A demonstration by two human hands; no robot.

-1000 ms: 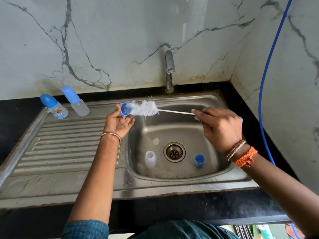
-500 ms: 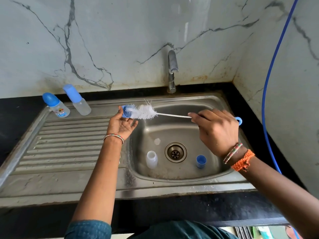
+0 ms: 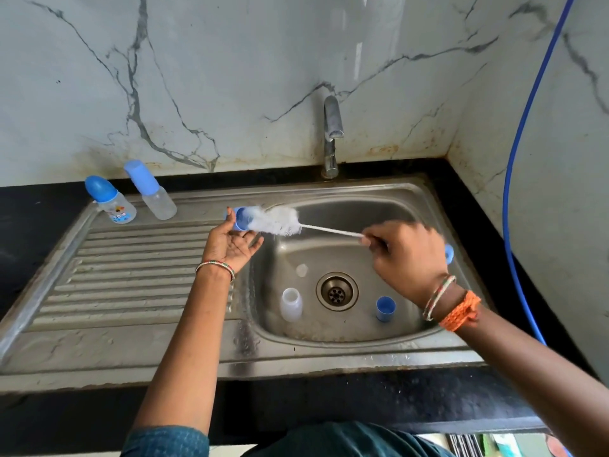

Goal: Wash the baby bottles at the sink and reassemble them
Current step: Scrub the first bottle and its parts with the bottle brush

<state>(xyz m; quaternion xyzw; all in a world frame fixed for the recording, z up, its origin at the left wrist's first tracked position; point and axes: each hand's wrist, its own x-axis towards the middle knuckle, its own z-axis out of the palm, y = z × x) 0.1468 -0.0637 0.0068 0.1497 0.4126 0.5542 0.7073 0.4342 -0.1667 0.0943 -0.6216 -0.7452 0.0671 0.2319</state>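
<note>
White bottle brush (image 3: 280, 221) lies level, bristles leftward inside blue cap (image 3: 239, 219) gripped by left hand (image 3: 232, 247); right hand (image 3: 407, 258) pinches its wire; sink (image 3: 329, 334) holds a bottle (image 3: 291, 305).

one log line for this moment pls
step: scrubbing | left hand: holds blue cap | right hand: brush into cap | basin: clear bottle, blue cup | tap: off

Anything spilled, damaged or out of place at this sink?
Nothing spilled or broken. The tap is off, and the clear bottle and blue cap loose in the basin suit mid-wash.
</note>
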